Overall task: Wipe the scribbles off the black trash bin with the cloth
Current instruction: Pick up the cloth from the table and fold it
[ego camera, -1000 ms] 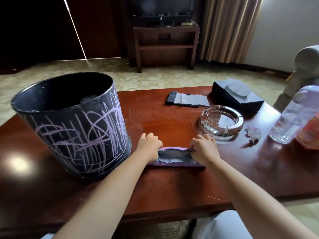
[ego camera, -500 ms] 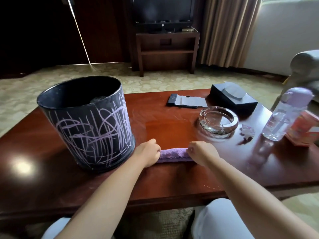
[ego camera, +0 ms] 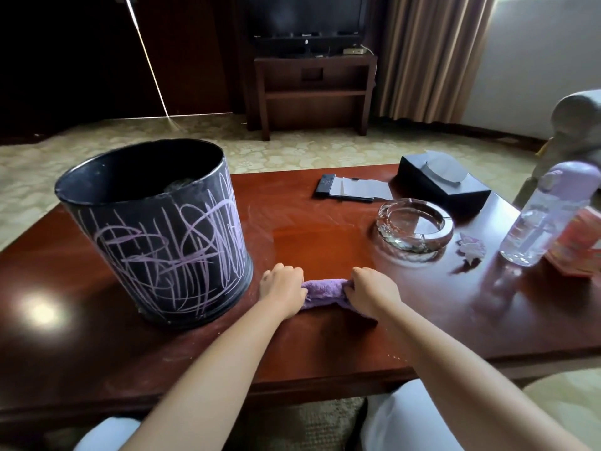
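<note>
Head-worn view, forward and downward

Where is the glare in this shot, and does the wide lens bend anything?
Head view: a bright blurred glare spot sits on the table left of the black trash bin; daylight washes out the window top right; the table edges and bin wall bow from the lens; both hands, left hand and right hand, and the cloth look sharp.

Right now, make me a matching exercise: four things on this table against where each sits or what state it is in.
Things:
1. trash bin
2. cloth
3. glass ashtray
4. water bottle

States:
A. gripped at both ends by the left hand and right hand
B. near the table's right edge
C. covered in purple scribbles
D. just in front of the tissue box

Pairs: 1-C, 2-A, 3-D, 4-B
</note>
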Demonstrator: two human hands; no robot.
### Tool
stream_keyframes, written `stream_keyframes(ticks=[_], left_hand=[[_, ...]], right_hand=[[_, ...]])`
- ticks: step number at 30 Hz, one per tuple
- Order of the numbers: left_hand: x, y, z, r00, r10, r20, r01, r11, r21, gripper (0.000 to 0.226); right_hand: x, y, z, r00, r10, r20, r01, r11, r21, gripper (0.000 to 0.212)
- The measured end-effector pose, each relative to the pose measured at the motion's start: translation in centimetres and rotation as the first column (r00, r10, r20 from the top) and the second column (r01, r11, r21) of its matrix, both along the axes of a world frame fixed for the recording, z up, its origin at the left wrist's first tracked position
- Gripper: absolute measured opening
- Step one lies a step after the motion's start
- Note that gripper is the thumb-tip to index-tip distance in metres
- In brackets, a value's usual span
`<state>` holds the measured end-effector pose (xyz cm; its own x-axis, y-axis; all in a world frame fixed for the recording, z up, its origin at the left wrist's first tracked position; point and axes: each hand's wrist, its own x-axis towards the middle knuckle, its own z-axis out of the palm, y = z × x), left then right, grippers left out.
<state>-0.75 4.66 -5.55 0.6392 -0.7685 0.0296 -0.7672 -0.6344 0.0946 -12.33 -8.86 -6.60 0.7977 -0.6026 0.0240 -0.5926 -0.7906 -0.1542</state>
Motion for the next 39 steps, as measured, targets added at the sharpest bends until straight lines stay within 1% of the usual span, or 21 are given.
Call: stream_keyframes(ticks=[2,3,5,6,8,9,13,15,17,19,21,22,23,25,27,28,30,32,35,37,39], left_hand=[[0.1,0.2,0.1,0.959,0.123,-0.254,-0.175,0.965,-0.194,0.009],[0.1,0.2,0.3,0.895,0.172,-0.412,-0.300,0.915,-0.270,0.010],[-0.3,0.5,0.4,0.727,0.138,-0.673,-0.510,0.765,-0.393,0.017],[-0.7,0.8,0.7,0.650,0.078,-0.756,-0.581,0.692,-0.428,0.016],[-1.7,1.2,1.6,0.517,-0.049,-0.855,-0.674,0.593,-0.441,0.013],[-2.2,1.3,2.1,0.462,-0.100,-0.881,-0.694,0.577,-0.430,0.013],[-3.5,2.0,4.2,0.364,-0.180,-0.914,-0.685,0.613,-0.393,0.009],[-4.0,2.6,5.2,0.364,-0.194,-0.911,-0.660,0.636,-0.400,0.007],[-4.6,3.2,5.9,0.375,-0.216,-0.901,-0.618,0.667,-0.417,0.014],[-5.2,3.9,6.3,0.373,-0.244,-0.895,-0.603,0.669,-0.434,0.021],[-5.8,4.6,6.6,0.373,-0.276,-0.886,-0.612,0.645,-0.459,0.024],[-5.9,4.9,6.8,0.379,-0.293,-0.878,-0.599,0.645,-0.474,0.025],[-6.1,5.3,7.1,0.387,-0.306,-0.870,-0.568,0.664,-0.486,0.026],[-6.3,6.4,7.9,0.373,-0.325,-0.869,-0.488,0.728,-0.481,0.027],[-6.2,7.5,8.7,0.359,-0.305,-0.882,-0.503,0.733,-0.458,0.025],[-6.1,8.0,9.1,0.391,-0.268,-0.880,-0.544,0.704,-0.456,0.023],[-5.8,8.8,9.5,0.475,-0.182,-0.861,-0.643,0.596,-0.481,0.020],[-5.8,9.3,9.9,0.509,-0.161,-0.846,-0.687,0.516,-0.512,0.017],[-6.5,9.3,10.5,0.533,-0.175,-0.828,-0.664,0.520,-0.538,0.022],[-7.2,9.4,11.0,0.503,-0.206,-0.839,-0.665,0.528,-0.528,0.013],[-7.3,9.7,11.0,0.493,-0.186,-0.850,-0.674,0.535,-0.509,0.013]], right_hand=[[0.3,0.5,0.2,0.981,-0.167,0.095,0.142,0.963,0.229,0.022],[0.4,0.8,0.3,0.954,-0.257,0.153,0.184,0.907,0.379,0.019],[0.8,1.5,0.6,0.868,-0.419,0.265,0.150,0.730,0.666,0.015],[1.0,2.1,0.9,0.824,-0.485,0.294,0.100,0.635,0.766,0.013],[1.3,3.2,1.4,0.762,-0.571,0.304,0.009,0.479,0.878,0.008],[1.4,3.9,1.7,0.746,-0.592,0.305,-0.030,0.428,0.903,0.009],[1.0,6.0,3.1,0.696,-0.653,0.298,-0.166,0.257,0.952,0.009],[0.8,6.7,3.8,0.683,-0.670,0.292,-0.183,0.230,0.956,0.015],[0.6,7.1,4.4,0.693,-0.643,0.326,-0.210,0.253,0.944,0.011],[0.1,7.5,5.1,0.697,-0.629,0.344,-0.265,0.220,0.939,0.018],[-0.5,8.2,6.0,0.726,-0.588,0.357,-0.363,0.112,0.925,0.042],[-0.7,8.4,6.1,0.740,-0.552,0.383,-0.406,0.086,0.910,0.054],[-0.9,8.8,6.4,0.752,-0.523,0.401,-0.408,0.108,0.906,0.060],[-1.5,9.7,7.1,0.748,-0.519,0.413,-0.364,0.199,0.910,0.049],[-1.8,10.0,7.7,0.708,-0.603,0.369,-0.253,0.272,0.928,0.030],[-2.1,10.0,8.0,0.683,-0.648,0.337,-0.213,0.265,0.941,0.024],[-2.2,10.2,8.9,0.642,-0.704,0.303,-0.219,0.210,0.953,0.021],[-2.0,10.9,9.8,0.634,-0.715,0.293,-0.236,0.182,0.955,0.020],[-1.7,12.2,10.6,0.667,-0.679,0.308,-0.246,0.190,0.950,0.019],[-1.7,13.1,11.0,0.684,-0.678,0.270,-0.261,0.119,0.958,0.024],[-1.6,13.6,11.0,0.693,-0.682,0.233,-0.241,0.086,0.967,0.025]])
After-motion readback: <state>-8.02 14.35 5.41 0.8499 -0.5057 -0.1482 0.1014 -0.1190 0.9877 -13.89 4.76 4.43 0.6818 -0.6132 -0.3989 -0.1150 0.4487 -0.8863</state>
